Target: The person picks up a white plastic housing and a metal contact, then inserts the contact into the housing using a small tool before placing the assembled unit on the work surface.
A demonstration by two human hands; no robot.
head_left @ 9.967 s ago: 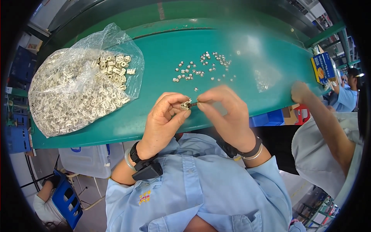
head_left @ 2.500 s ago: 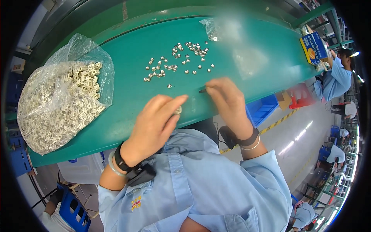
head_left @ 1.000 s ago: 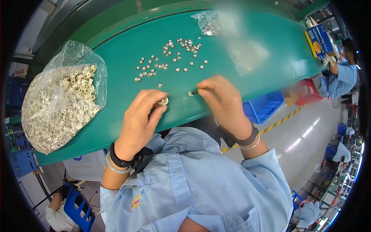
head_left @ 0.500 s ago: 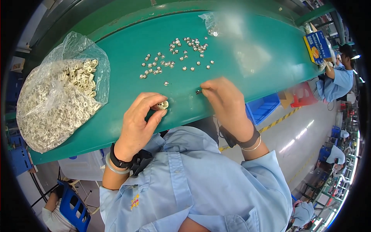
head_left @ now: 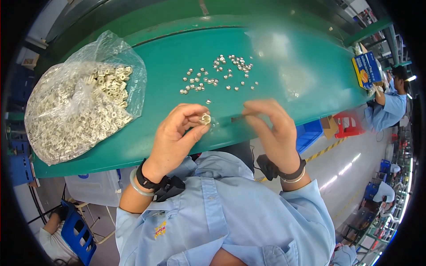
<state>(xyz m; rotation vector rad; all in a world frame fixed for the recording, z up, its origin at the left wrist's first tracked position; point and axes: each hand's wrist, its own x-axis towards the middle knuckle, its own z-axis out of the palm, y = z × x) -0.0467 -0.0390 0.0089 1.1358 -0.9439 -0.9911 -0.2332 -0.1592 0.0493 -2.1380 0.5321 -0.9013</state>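
Between the thumb and fingers of my left hand (head_left: 173, 138) is a small cream-coloured hollow part (head_left: 205, 119), its round open end showing. To its right, my right hand (head_left: 277, 135) pinches a small dark piece (head_left: 235, 119). Motion smears that piece and the fingertips, so its kind cannot be made out. The two hands are apart, above the near edge of the green table (head_left: 164, 153). Beyond them lie many small shiny round metal pieces (head_left: 208, 81), with a single one (head_left: 208, 101) closest to my left hand.
A large clear plastic bag (head_left: 75, 117) full of cream-coloured parts stands on the left. At the far right are a blue-and-yellow box (head_left: 367, 70) and a co-worker (head_left: 385, 104). Beneath the table edge are a blue crate (head_left: 309, 135) and a red stool (head_left: 348, 124).
The view has shifted, moving the table contents rightward in the picture. The hollow part has turned slightly in my left hand. A small clear bag at the far side has left the view.
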